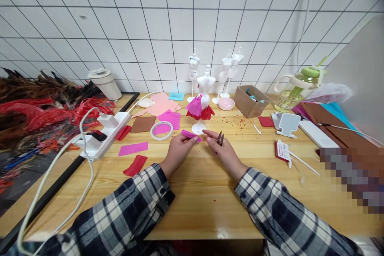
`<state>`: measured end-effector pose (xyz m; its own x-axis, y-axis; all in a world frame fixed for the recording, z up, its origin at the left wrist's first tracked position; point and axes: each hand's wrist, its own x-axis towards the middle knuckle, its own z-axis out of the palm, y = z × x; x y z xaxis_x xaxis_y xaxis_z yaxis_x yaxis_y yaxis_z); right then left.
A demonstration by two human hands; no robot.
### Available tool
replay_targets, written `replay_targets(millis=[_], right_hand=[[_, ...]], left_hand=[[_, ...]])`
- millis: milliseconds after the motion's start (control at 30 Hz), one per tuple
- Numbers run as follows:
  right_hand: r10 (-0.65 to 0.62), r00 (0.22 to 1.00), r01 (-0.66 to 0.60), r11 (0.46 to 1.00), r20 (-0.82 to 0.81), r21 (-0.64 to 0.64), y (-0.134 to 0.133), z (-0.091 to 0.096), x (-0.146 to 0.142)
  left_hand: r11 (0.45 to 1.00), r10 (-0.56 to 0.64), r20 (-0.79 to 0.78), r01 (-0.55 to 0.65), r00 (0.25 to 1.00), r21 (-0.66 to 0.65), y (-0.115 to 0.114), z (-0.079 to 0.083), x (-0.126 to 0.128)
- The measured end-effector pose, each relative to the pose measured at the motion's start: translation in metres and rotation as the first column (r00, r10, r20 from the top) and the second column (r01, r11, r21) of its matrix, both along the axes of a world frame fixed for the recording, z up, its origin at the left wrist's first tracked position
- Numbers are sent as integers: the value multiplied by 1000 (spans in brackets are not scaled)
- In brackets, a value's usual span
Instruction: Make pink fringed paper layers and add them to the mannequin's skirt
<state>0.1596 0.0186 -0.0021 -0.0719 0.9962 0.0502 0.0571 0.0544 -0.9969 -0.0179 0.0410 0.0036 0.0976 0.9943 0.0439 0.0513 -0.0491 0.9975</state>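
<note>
My left hand (178, 150) pinches a folded magenta strip of paper (191, 135), which looks like crepe paper. In my right hand (222, 150) lies a small pair of scissors (220, 139), blades pointing up and away from me; its handles are hidden in the palm. The right fingertips are near the strip's right end, apart from it. Just behind both hands stands a white doll-sized dress form (206, 83) on a round base. A magenta paper ruffle (195, 106) hangs on its left side above a red fringed ruffle (207, 113).
Left are a tape roll (151, 131), magenta sheet (175, 118), red piece (135, 165), and power strip (109, 132) with cables. More dress forms (194, 68), a pink dish (226, 104) and a cardboard box (250, 104) stand behind. A bottle (291, 94) and phone stand (288, 123) are right.
</note>
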Motion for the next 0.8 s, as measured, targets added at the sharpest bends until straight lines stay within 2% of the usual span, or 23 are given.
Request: replay_targets(millis=[167,300,433,633,800], right_hand=[[-54,993,46,996,-106,-73,-3,6,-7],[-84,986,68,991,-142,-114,-1,4,-11],[-92,990,76,986,-106,-146,-2,6,-11],[-71,997,67,992,-31,-107,-3,15,-4],[-41,999,42,994,11,-106,-3,14,-3]], left_hand=[[1000,-22,68,23,997,-17,-2,8,6],[997,-43,42,46,998,-59,-5,8,10],[994,-77,39,80,996,-72,-7,6,8],[976,-180,137,195,974,-101,-6,7,-3],[947,-265,93,277,960,-161,-6,11,-2]])
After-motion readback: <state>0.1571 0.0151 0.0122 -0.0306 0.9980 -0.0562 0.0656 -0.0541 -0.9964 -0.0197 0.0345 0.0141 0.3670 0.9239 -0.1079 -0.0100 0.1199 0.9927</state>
